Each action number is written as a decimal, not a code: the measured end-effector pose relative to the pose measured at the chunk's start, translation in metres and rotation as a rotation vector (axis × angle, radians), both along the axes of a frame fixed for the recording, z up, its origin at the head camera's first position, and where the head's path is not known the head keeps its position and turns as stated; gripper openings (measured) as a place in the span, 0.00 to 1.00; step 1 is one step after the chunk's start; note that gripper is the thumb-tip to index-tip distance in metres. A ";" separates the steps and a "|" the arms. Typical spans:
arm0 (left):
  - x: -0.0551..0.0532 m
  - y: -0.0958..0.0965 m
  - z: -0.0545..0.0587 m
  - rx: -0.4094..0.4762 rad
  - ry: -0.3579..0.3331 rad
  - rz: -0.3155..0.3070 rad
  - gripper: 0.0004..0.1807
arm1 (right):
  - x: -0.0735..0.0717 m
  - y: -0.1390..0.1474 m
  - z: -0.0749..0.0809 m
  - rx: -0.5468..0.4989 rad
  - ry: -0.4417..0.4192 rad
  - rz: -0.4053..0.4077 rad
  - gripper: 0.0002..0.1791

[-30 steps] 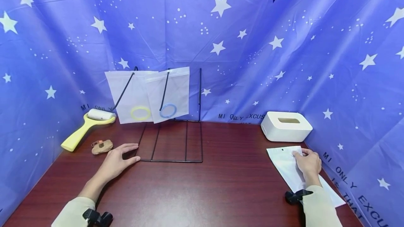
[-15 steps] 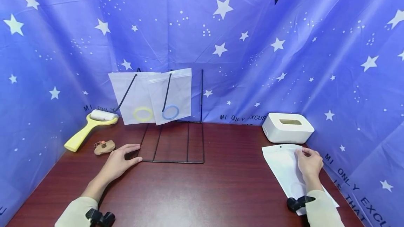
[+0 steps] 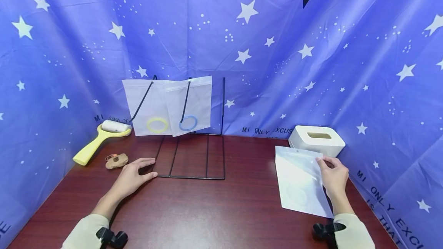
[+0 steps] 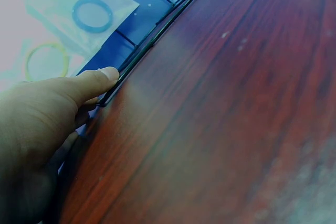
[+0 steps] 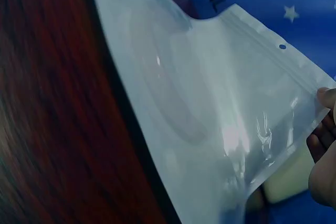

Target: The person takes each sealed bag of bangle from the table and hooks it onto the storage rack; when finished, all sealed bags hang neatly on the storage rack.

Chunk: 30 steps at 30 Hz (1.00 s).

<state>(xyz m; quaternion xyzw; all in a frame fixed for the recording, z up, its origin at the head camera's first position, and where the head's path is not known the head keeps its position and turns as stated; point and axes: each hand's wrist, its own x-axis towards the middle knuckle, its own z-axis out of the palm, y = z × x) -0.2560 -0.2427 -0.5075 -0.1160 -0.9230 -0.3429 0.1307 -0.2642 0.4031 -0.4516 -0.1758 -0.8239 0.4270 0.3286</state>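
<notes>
My right hand (image 3: 334,178) pinches the upper right corner of a white zip bag (image 3: 301,180), between thumb and fingers. In the right wrist view the bag (image 5: 210,77) hangs tilted, with a punched hole near its zip edge and a faint round outline inside. My left hand (image 3: 129,178) touches the left front corner of a black wire rack (image 3: 207,156), thumb and fingers spread apart. Two zip bags hang from the rack's prongs: one holds a yellow ring (image 3: 148,125), the other a blue ring (image 3: 196,123). The rack's rightmost prong (image 3: 223,99) bears no bag.
A yellow-handled lint roller (image 3: 90,150) lies at the left, behind a small brown item (image 3: 117,161) beside my left hand. Behind the held bag stands a white tissue box (image 3: 316,139). Star-printed blue cloth (image 3: 263,68) walls in the back and sides of the wooden table (image 3: 214,210).
My right hand has lifted the zip bag from the table's right side and moved it a little left, turning it more upright. The left hand stays at the rack corner.
</notes>
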 end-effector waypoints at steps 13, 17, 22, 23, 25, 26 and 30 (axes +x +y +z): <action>0.002 0.002 0.002 0.004 -0.005 -0.012 0.27 | 0.011 -0.048 0.034 -0.124 0.062 0.191 0.15; 0.002 0.000 0.000 0.000 -0.002 -0.011 0.27 | 0.016 -0.064 0.045 -0.147 0.067 0.236 0.14; 0.002 0.000 -0.001 0.002 -0.003 -0.008 0.27 | 0.024 -0.083 0.059 -0.269 0.084 0.283 0.09; 0.002 0.000 -0.001 0.006 -0.004 -0.009 0.27 | 0.026 -0.087 0.063 -0.304 0.096 0.298 0.08; 0.001 0.001 0.000 0.010 -0.007 -0.009 0.26 | 0.029 -0.094 0.069 -0.380 0.126 0.335 0.04; 0.001 0.001 0.000 0.011 -0.007 -0.008 0.26 | 0.030 -0.098 0.071 -0.409 0.143 0.356 0.02; 0.001 0.001 0.000 0.009 -0.006 -0.006 0.26 | 0.035 -0.115 0.081 -0.508 0.230 0.454 0.05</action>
